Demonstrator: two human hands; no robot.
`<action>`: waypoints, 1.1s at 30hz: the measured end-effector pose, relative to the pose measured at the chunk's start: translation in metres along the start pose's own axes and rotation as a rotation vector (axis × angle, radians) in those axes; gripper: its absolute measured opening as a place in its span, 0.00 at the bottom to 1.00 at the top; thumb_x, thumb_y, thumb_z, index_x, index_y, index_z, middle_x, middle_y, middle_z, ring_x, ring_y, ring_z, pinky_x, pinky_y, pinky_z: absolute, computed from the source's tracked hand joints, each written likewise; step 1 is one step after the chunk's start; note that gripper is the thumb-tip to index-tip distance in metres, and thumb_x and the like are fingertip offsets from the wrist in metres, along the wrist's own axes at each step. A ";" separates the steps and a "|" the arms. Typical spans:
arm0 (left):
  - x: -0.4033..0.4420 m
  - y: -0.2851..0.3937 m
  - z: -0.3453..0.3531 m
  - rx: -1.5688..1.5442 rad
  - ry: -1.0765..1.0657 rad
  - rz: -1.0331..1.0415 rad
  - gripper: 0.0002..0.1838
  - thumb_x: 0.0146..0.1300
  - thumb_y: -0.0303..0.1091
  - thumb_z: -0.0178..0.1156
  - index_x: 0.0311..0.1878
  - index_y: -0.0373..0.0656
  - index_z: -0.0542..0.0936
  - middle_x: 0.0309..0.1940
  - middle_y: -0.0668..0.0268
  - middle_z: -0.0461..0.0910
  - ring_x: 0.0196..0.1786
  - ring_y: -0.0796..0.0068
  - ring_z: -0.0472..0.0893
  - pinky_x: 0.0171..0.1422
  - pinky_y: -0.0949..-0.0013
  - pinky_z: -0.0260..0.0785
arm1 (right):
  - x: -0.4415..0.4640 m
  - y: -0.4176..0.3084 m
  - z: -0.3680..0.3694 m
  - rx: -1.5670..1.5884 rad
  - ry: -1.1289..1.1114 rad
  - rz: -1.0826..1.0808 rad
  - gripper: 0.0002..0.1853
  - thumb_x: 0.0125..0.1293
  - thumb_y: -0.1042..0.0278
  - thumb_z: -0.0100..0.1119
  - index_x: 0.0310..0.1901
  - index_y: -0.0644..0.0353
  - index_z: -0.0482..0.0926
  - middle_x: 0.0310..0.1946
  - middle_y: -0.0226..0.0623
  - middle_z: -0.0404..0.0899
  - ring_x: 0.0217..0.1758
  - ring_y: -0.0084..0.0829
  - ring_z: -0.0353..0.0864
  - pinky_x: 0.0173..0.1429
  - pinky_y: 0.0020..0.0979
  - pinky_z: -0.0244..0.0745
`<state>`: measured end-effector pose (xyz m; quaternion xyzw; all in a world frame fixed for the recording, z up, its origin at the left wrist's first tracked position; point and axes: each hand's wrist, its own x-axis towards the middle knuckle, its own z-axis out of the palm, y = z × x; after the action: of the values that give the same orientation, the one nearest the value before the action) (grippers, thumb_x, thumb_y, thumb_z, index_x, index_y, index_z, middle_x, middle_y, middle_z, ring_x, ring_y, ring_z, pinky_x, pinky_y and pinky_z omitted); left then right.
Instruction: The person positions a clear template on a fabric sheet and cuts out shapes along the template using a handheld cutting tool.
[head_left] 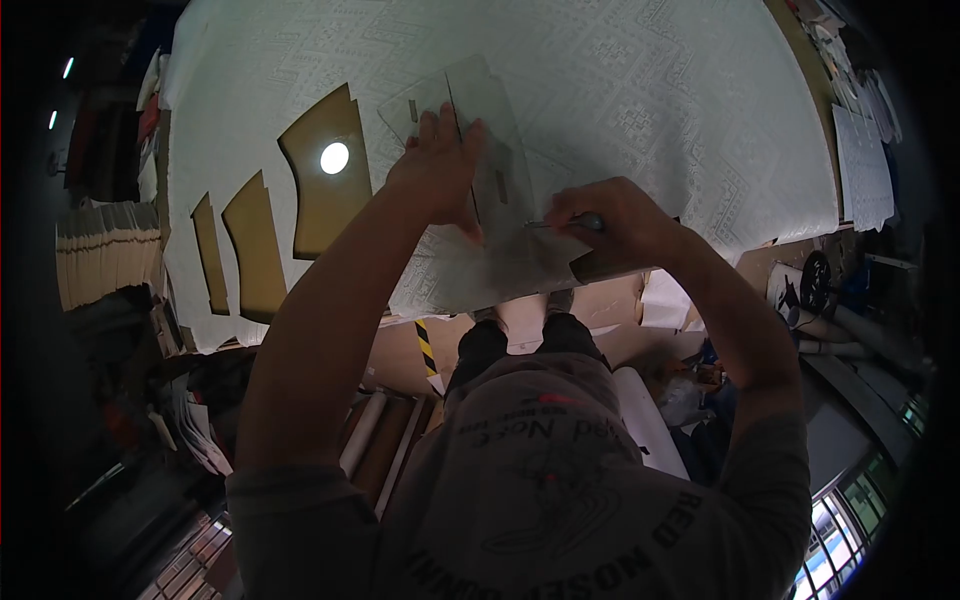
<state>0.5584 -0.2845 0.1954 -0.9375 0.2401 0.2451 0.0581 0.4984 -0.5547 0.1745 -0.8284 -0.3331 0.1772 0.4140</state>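
My left hand (440,170) lies with its fingers spread on a clear, see-through template (505,150) with small slots in it. The template rests on pale patterned material (620,90) spread over the table. In my right hand (620,215) is a small pointed tool (588,221), its thin tip directed left at the template's right edge. The fingers are closed round its handle. Under my right forearm, a dark brown piece (598,265) shows at the near edge of the table.
Three brown shaped pieces (262,245) lie to the left on the material. Stacked sheets (110,255) stand at the far left. White papers (862,165) hang by the right edge. Rolls (365,430) lie below the table's near edge.
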 end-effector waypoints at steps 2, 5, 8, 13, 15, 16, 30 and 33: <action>0.002 -0.001 0.000 -0.004 0.008 0.004 0.83 0.27 0.59 0.92 0.85 0.41 0.50 0.84 0.31 0.44 0.85 0.27 0.50 0.84 0.37 0.60 | -0.009 0.022 0.023 0.109 0.210 -0.131 0.11 0.60 0.76 0.74 0.44 0.57 0.84 0.43 0.42 0.89 0.50 0.49 0.91 0.51 0.42 0.83; 0.000 -0.001 0.001 0.008 0.009 0.018 0.84 0.27 0.60 0.91 0.85 0.41 0.50 0.84 0.30 0.44 0.85 0.27 0.50 0.84 0.37 0.60 | -0.012 0.032 0.034 0.181 0.273 -0.175 0.12 0.60 0.77 0.75 0.45 0.57 0.84 0.47 0.43 0.89 0.56 0.48 0.90 0.56 0.41 0.84; 0.003 0.001 -0.006 0.009 -0.048 0.005 0.85 0.26 0.59 0.92 0.86 0.42 0.48 0.84 0.28 0.42 0.86 0.24 0.47 0.88 0.40 0.53 | -0.015 0.028 0.033 0.230 0.276 -0.099 0.10 0.64 0.77 0.74 0.45 0.59 0.84 0.44 0.41 0.90 0.53 0.41 0.92 0.54 0.37 0.83; 0.003 -0.003 -0.003 -0.012 -0.047 0.014 0.86 0.26 0.60 0.91 0.86 0.41 0.47 0.84 0.28 0.40 0.86 0.23 0.45 0.86 0.35 0.55 | -0.032 -0.023 0.054 0.382 0.522 0.272 0.08 0.69 0.74 0.73 0.46 0.63 0.84 0.37 0.42 0.90 0.41 0.33 0.91 0.45 0.33 0.83; 0.001 -0.003 -0.004 -0.019 -0.044 0.023 0.86 0.27 0.60 0.91 0.86 0.41 0.47 0.84 0.28 0.40 0.86 0.23 0.46 0.85 0.34 0.55 | -0.033 -0.041 0.069 0.397 0.602 0.474 0.08 0.70 0.73 0.72 0.46 0.64 0.84 0.35 0.43 0.89 0.36 0.31 0.90 0.42 0.33 0.82; 0.001 -0.003 -0.005 -0.018 -0.043 0.021 0.86 0.27 0.60 0.91 0.86 0.40 0.47 0.84 0.28 0.40 0.85 0.23 0.46 0.85 0.32 0.56 | -0.030 -0.043 0.080 0.310 0.713 0.451 0.08 0.70 0.72 0.72 0.45 0.64 0.84 0.33 0.44 0.89 0.34 0.33 0.90 0.40 0.34 0.82; 0.003 -0.004 -0.002 0.003 -0.036 0.016 0.87 0.27 0.65 0.91 0.87 0.42 0.47 0.86 0.34 0.40 0.86 0.27 0.48 0.82 0.32 0.60 | 0.007 -0.086 0.106 -0.067 0.953 0.678 0.09 0.69 0.67 0.71 0.44 0.63 0.84 0.30 0.45 0.87 0.32 0.35 0.89 0.41 0.36 0.81; 0.003 -0.003 -0.005 0.010 -0.045 0.013 0.87 0.28 0.66 0.90 0.87 0.42 0.47 0.86 0.35 0.40 0.86 0.27 0.48 0.82 0.32 0.61 | 0.013 -0.092 0.108 -0.070 0.948 0.727 0.09 0.69 0.68 0.71 0.44 0.63 0.84 0.31 0.45 0.87 0.33 0.36 0.89 0.41 0.37 0.81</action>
<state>0.5636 -0.2844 0.1982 -0.9299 0.2460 0.2651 0.0666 0.4089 -0.4447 0.1841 -0.8912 0.1873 -0.0925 0.4027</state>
